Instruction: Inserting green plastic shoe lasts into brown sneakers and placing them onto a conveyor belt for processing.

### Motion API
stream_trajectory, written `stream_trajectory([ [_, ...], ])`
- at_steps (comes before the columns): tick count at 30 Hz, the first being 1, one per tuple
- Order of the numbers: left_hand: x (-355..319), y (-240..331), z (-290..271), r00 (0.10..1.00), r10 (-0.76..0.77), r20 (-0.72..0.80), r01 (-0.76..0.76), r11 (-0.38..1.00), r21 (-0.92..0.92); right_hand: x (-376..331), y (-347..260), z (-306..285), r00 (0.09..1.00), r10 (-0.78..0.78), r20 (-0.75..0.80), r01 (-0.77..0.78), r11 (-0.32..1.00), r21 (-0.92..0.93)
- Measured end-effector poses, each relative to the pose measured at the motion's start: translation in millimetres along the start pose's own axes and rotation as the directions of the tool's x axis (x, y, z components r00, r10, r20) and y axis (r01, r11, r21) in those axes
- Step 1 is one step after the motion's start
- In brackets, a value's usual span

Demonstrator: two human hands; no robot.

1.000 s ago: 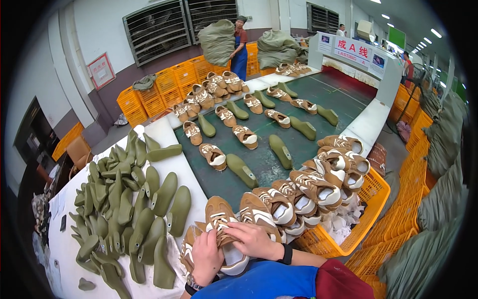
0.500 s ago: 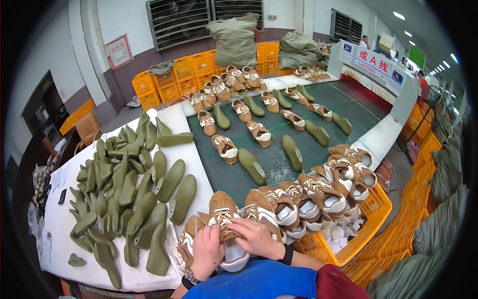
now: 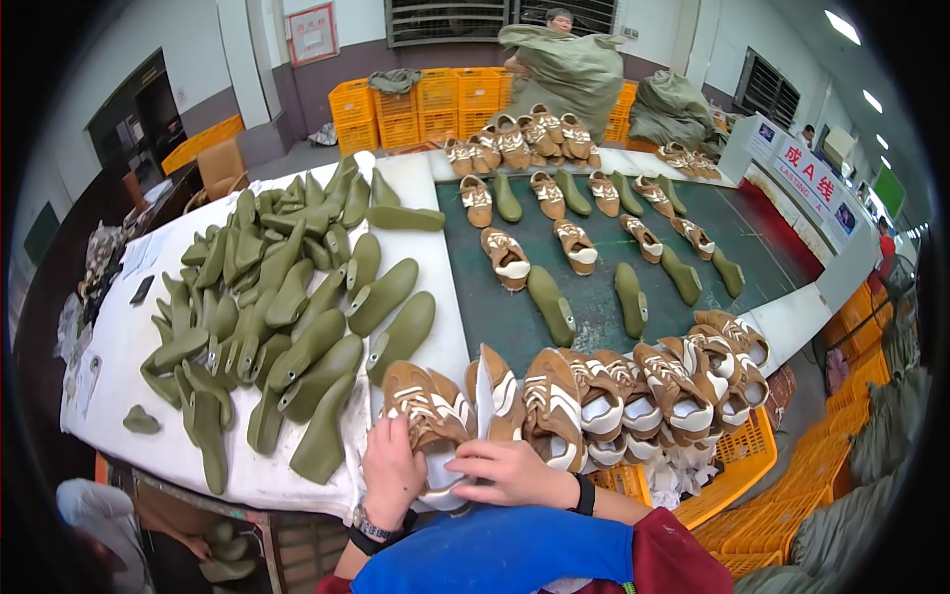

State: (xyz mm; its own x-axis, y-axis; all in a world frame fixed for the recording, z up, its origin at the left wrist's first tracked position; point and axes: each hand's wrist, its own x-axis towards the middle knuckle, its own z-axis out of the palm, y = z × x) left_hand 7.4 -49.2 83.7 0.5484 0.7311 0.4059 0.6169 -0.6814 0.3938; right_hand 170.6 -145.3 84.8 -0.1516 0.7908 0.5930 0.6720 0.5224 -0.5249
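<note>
My left hand (image 3: 392, 473) and my right hand (image 3: 510, 471) both grip a brown and white shoe upper (image 3: 427, 411) at the near edge of the table. The left hand holds its left side; the right hand's fingers lie across its white toe. A row of matching brown and white uppers (image 3: 633, 391) leans together just to the right. A heap of olive green shoe lasts (image 3: 287, 307) lies on the white table top (image 3: 129, 337) to the left.
A dark green conveyor belt (image 3: 594, 297) carries more uppers and single lasts away from me. Orange crates (image 3: 435, 104) and green sacks stand at the far end, where a person (image 3: 559, 20) works. An orange crate (image 3: 742, 465) sits at my right.
The view has swung left and downward, so the lasts and belt sit more centred. My hands stay on the same shoe upper, with the right hand shifted slightly over its toe.
</note>
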Motion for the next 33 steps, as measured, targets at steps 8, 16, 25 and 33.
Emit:
stream_trajectory([
  [8,-8.6,-45.9,3.3,0.999,0.027,-0.023,-0.03,0.989,-0.142,18.6,-29.0,35.1,0.912,0.19,0.363,-0.129,0.974,-0.185],
  [16,-35.3,-94.1,4.6,0.994,0.053,-0.095,-0.083,0.932,-0.351,18.0,-30.8,35.3,0.895,0.445,-0.004,-0.439,0.883,-0.168],
  [25,-115.4,-157.2,42.3,0.962,-0.27,-0.041,0.273,0.959,0.08,14.4,-1.2,24.0,0.863,0.505,-0.034,-0.503,0.85,-0.154],
  [33,-173.1,-249.3,79.7,0.562,-0.604,-0.566,0.778,0.618,0.112,2.3,18.4,8.6,0.871,0.469,0.15,-0.441,0.878,-0.185],
])
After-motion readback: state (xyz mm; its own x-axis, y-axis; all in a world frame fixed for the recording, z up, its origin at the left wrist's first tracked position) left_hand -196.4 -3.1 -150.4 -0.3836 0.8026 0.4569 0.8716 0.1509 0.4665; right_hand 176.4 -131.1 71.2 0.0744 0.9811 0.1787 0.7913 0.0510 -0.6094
